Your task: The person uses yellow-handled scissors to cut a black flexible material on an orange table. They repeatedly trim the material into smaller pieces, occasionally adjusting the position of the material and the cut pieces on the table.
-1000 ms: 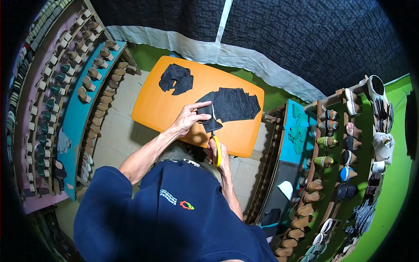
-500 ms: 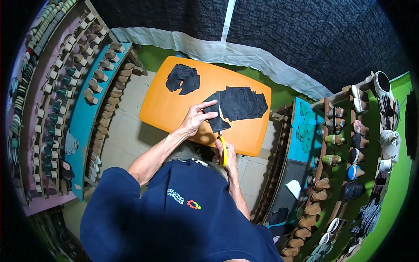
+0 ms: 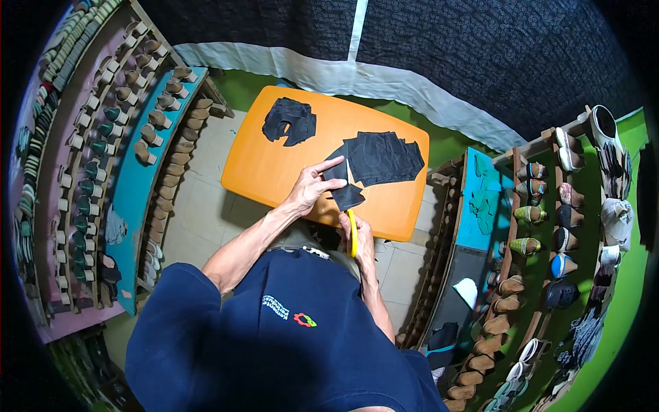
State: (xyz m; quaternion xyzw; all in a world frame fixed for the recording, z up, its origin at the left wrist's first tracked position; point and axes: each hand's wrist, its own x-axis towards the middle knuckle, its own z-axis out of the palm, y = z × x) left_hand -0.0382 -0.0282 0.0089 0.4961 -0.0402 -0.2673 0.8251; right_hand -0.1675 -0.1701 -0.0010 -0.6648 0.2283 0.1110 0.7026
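Observation:
My left hand (image 3: 309,190) lies on a small black fabric piece (image 3: 348,197) at the near side of the orange table (image 3: 264,168). Its thumb and a finger are stretched out and apart, pressing on the cloth. My right hand (image 3: 360,240) is closed round the yellow handle of a pair of scissors (image 3: 353,233), just below the cloth's near edge. The scissors' blades are mostly hidden by the fabric. A larger black fabric stack (image 3: 384,158) lies just beyond, with a narrow pale gap beside the small piece. Another black fabric pile (image 3: 288,121), with a notch cut into it, lies farther left.
Racks with shoes and shoe lasts (image 3: 158,118) line the left. More shoes on racks (image 3: 527,246) stand at the right, beside a blue shelf (image 3: 472,230) holding green scraps (image 3: 484,199). A dark patterned curtain (image 3: 439,62) hangs behind the table.
The scissors have moved slightly in toward the cloth, and less of their blades shows below its edge. My left hand stays on the fabric in nearly the same place.

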